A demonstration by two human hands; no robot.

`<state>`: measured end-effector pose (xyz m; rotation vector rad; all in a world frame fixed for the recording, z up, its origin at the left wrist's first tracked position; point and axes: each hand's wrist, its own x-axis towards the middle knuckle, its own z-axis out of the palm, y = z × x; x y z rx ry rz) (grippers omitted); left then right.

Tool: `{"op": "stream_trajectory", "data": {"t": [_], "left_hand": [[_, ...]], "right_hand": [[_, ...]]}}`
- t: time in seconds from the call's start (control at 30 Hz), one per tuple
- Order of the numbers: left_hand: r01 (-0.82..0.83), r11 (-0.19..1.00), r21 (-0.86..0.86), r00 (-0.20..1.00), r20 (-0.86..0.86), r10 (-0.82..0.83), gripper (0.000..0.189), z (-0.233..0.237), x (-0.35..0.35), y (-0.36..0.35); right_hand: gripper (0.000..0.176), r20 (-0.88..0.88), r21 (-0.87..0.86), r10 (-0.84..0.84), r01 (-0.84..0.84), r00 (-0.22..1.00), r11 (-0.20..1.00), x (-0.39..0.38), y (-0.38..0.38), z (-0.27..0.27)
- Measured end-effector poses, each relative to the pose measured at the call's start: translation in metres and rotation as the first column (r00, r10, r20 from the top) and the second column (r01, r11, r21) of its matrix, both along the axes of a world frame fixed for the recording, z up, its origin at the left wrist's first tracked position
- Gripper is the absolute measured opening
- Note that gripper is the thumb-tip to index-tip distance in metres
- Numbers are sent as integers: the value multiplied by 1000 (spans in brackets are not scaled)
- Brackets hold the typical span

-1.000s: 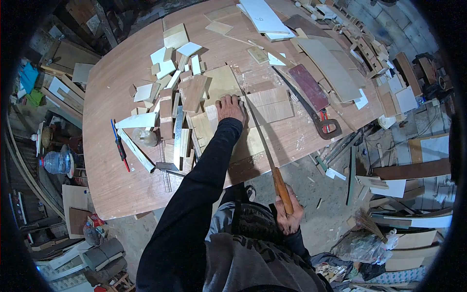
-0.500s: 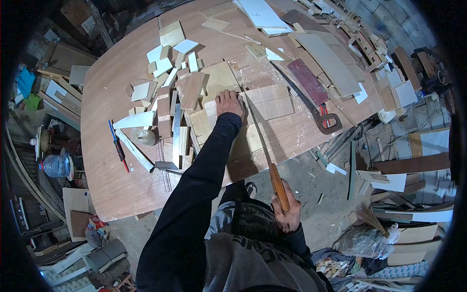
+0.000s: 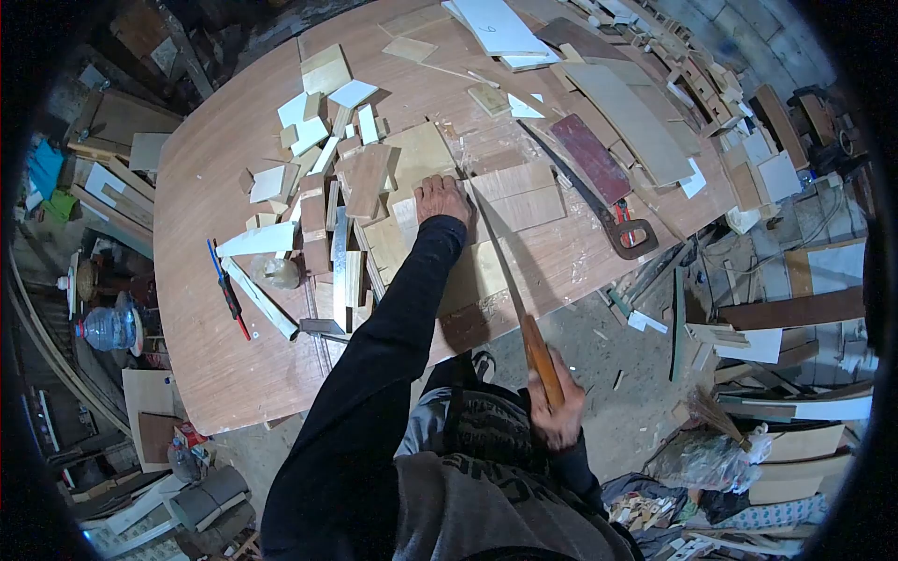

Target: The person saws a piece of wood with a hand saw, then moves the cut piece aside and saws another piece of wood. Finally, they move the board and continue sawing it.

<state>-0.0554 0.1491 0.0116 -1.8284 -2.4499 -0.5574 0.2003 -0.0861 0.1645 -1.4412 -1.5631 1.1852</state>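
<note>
A pale wooden board (image 3: 519, 198) lies across a larger light board (image 3: 477, 280) on the table. My left hand (image 3: 442, 198) presses on its left part, the fingers close together and bent over its far edge. Just right of those fingers, the blade of a handsaw (image 3: 505, 271) crosses the board, its tip pointing away from me. My right hand (image 3: 558, 400) is wrapped round the saw's wooden handle, below the table's near edge. Wood offcuts (image 3: 365, 173) are heaped to the left of my left hand.
A second saw (image 3: 585, 192) with a dark handle lies at the right, by a dark red block (image 3: 591, 157). Long boards (image 3: 629, 122) lie beyond it. At the left are a red and black tool (image 3: 228, 292) and a knotted plastic bag (image 3: 277, 272). A metal square (image 3: 323, 327) lies near the front edge.
My right hand and the saw handle have shifted slightly down and to the right, drawing the blade a little toward me. My left hand stays on the board.
</note>
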Motion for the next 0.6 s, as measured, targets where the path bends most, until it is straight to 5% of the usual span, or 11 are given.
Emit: {"op": "stream_trajectory", "data": {"t": [0.1,0.17,0.3,0.43,0.47,0.6], "left_hand": [[-24,999,-22,1000,-2,24,30,-1,-1,0],[4,1000,0,999,-40,-4,30,-3,-1,-3],[11,1000,-2,999,-51,-11,29,-7,-7,5],[-34,998,43,999,-14,35,26,-8,-2,0],[22,996,83,998,-54,-18,25,-9,-1,-1],[67,991,114,994,-88,-57,26,-8,-1,-2]], "right_hand": [[47,-28,2,10,-10,1000,1000,17,-11,0],[46,160,166,13,-40,987,985,18,-10,8],[47,248,102,48,-75,967,992,2,19,12],[50,192,27,126,-133,973,991,15,0,34],[49,191,210,65,-105,979,972,12,6,19],[49,165,131,64,-86,984,988,-16,41,-6]]}}
